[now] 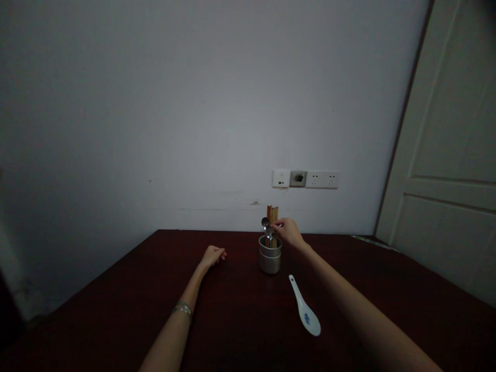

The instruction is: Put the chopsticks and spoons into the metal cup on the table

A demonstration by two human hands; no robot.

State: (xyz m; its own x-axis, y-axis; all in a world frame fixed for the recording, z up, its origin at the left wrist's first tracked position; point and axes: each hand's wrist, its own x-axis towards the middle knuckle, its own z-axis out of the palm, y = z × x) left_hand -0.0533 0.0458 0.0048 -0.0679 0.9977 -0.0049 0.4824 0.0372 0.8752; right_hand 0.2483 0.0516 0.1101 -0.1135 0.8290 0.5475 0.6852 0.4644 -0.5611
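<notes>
A small metal utensil holder (270, 257) stands on the dark red table (116, 310), holding wooden chopsticks (272, 213) and metal spoons (265, 223). My right hand (289, 232) hovers at the holder's top right, its fingers pinched on a metal spoon standing in it. My left hand (212, 255) rests on the table left of the holder, fingers loosely curled with nothing in them. A bracelet (182, 309) circles my left wrist. A white ceramic spoon (305, 306) with a blue mark lies on the table in front of the holder, under my right forearm's left side.
A white wall with a row of sockets (305, 179) rises right behind the table's far edge. A pale door (449, 165) stands at the right. A thin light strip (374, 242) lies near the table's far right edge.
</notes>
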